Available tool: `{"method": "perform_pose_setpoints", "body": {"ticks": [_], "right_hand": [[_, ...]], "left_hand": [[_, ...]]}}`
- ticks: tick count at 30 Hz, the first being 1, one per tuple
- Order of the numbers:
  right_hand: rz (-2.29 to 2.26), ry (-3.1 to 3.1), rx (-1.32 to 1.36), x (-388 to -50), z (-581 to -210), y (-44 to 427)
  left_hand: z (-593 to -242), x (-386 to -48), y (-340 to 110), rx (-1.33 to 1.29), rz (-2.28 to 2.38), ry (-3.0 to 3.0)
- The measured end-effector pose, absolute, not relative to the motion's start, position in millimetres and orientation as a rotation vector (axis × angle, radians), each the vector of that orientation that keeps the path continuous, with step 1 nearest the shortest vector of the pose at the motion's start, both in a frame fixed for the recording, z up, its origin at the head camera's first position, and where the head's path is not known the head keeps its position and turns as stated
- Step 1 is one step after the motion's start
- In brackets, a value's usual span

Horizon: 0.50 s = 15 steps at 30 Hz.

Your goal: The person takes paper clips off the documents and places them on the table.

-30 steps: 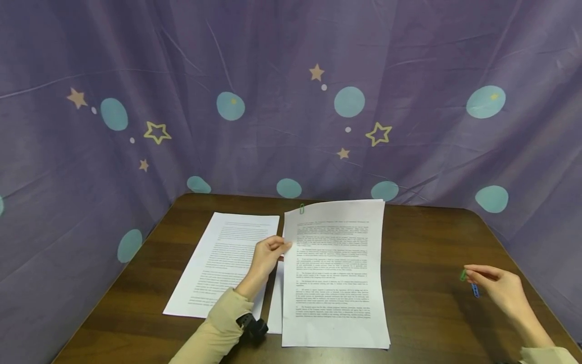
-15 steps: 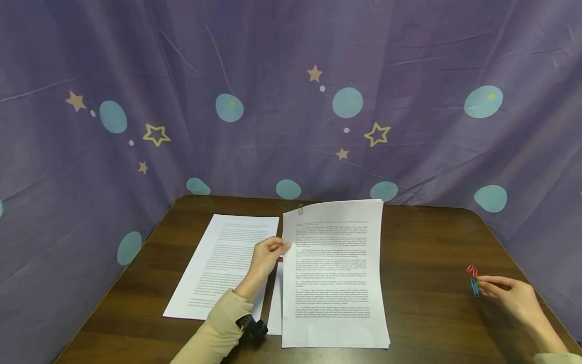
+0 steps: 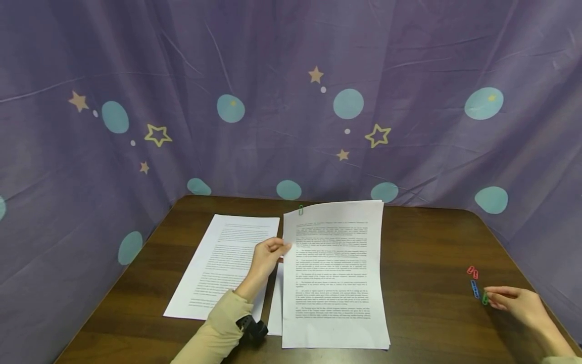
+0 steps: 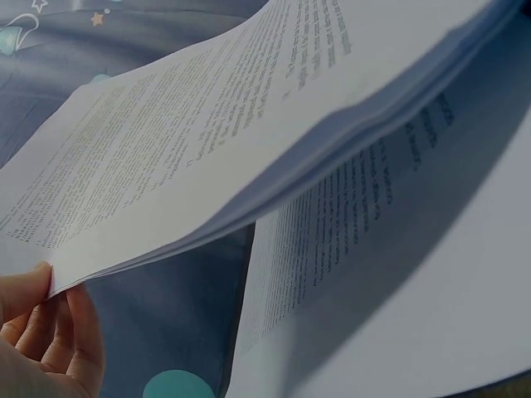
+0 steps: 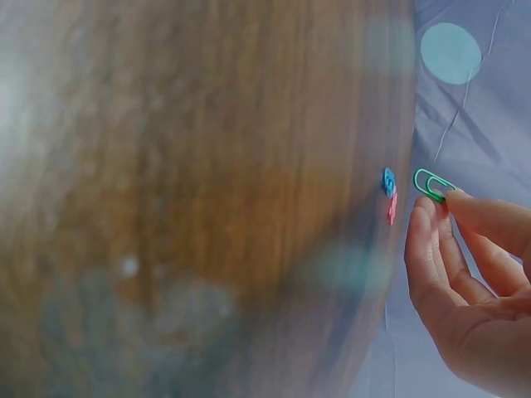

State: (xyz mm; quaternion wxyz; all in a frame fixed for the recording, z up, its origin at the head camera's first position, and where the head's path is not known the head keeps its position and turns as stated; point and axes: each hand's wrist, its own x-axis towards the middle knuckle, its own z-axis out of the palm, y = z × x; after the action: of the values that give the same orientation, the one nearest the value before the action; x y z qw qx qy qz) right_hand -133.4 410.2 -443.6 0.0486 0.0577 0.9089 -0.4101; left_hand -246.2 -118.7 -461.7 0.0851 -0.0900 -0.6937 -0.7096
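Observation:
My left hand (image 3: 265, 260) pinches the left edge of a raised stack of printed paper (image 3: 334, 283), thumb on top and fingers beneath in the left wrist view. A green paper clip (image 3: 300, 210) sits on that stack's top edge near its left corner. At the right, my right hand (image 3: 520, 306) pinches another green paper clip (image 5: 433, 182) between thumb and fingertips, with its loops sticking out. Just left of it in the head view lie blue paper clips (image 3: 475, 289) and red paper clips (image 3: 472, 272) on the table.
A second printed stack (image 3: 227, 263) lies flat on the wooden table (image 3: 423, 313) at left. Part of another white sheet (image 3: 275, 303) shows beneath the raised stack. A purple patterned curtain (image 3: 282, 146) hangs behind and along both sides.
My right hand has moved right and nearer the person with the green paper clip, uncovering the red paper clips and more of the blue ones. The left hand and raised stack stay put.

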Motion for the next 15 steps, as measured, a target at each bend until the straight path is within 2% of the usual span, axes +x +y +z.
{"method": "perform_pose_setpoints", "body": {"ticks": [8,15], "right_hand": [[-1.309,2.733,0.208,-134,-449,412],[-1.318,2.699,0.191,-136,-453,415]], "left_hand": [[-424,-225,-111,-0.122,-2.121,-2.117],[-417,-223,-109,-0.021,-2.166,-2.139]]}}
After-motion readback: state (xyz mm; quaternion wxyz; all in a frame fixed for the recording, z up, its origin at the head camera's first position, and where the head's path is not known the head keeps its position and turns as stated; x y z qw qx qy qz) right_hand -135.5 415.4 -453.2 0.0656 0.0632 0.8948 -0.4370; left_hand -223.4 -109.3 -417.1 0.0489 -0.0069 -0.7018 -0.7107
